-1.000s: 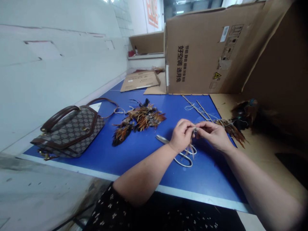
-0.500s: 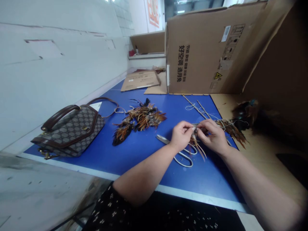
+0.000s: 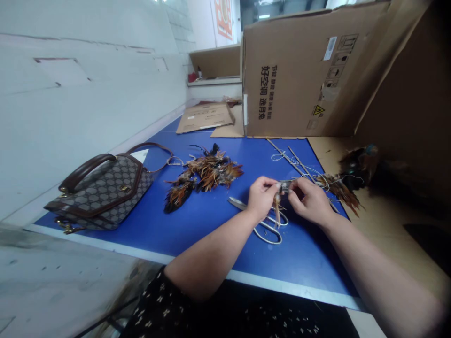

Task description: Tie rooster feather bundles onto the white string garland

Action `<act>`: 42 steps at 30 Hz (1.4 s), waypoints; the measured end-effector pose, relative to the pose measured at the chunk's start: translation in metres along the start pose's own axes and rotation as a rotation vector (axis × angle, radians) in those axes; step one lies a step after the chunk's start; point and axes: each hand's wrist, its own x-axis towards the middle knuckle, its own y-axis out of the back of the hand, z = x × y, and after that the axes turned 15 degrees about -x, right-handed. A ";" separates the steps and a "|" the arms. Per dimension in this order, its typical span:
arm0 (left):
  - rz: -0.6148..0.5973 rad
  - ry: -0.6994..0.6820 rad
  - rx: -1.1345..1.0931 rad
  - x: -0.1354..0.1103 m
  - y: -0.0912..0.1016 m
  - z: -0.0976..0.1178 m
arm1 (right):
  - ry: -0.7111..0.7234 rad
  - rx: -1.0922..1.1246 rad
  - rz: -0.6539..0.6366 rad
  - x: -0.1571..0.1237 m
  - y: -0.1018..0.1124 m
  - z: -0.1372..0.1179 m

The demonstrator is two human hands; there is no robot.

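My left hand [image 3: 261, 198] pinches a small bunch of brown feathers [image 3: 277, 209] with grey fluff at its top; the tips hang down. Close by on the right, my right hand [image 3: 312, 201] has its thumb and fingers pressed together near the fluffy end. What those fingers hold is hidden. Metal scissors [image 3: 270, 235] lie on the blue tabletop under and beside my left hand, blades pointing left. Thin pale string [image 3: 310, 167] runs loosely behind my right hand, across two thin sticks [image 3: 284, 156]. More long feathers [image 3: 343, 195] lie to its right.
A pile of brown and black feathers [image 3: 211, 171] lies left of my hands. Farther left stands a patterned handbag [image 3: 116, 192] with a strap. A large cardboard box [image 3: 292, 84] rises at the back, flat cardboard [image 3: 204, 117] beside it. Dark feathers [image 3: 359, 164] lie at right.
My hands have moved slightly apart, so the grey fluffy part now shows between them. The hanging feathers have shifted a little left.
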 end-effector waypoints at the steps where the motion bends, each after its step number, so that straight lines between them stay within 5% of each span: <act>1: -0.007 -0.006 0.002 -0.001 0.000 0.000 | -0.004 -0.016 -0.030 0.000 0.000 0.000; 12: -0.156 0.037 -0.096 -0.004 -0.002 0.005 | 0.025 0.007 -0.132 -0.002 -0.005 0.000; 24: -0.026 -0.003 -0.049 0.000 0.000 0.008 | -0.026 0.012 -0.092 -0.001 -0.015 -0.003; 35: 0.008 0.031 0.013 0.000 0.000 0.009 | -0.045 0.035 -0.120 -0.001 -0.020 -0.003; 42: -0.056 0.054 0.099 0.008 0.008 0.019 | -0.087 0.248 -0.058 0.000 -0.009 0.002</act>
